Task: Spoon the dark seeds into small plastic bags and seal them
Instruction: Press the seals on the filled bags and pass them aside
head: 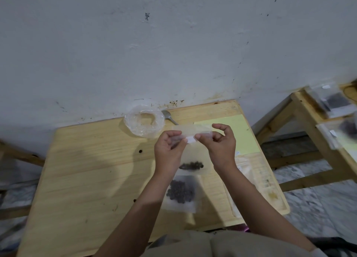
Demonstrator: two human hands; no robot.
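Note:
I hold a small clear plastic bag [195,156] upright above the wooden table [87,169]. Dark seeds [191,165] sit at its bottom. My left hand [170,150] pinches the bag's top edge on the left, and my right hand [222,146] pinches it on the right, thumb and forefinger together. Under my wrists a second bag of dark seeds [180,194] lies flat on the table. A clear plastic bowl [144,123] stands at the table's far edge by the wall. A metal spoon [170,116] lies just right of it.
A yellow sheet [244,139] lies at the table's far right, with several flat plastic bags [257,179] along the right edge. A second wooden table [313,121] to the right carries filled seed bags [336,102]. A grey wall rises behind.

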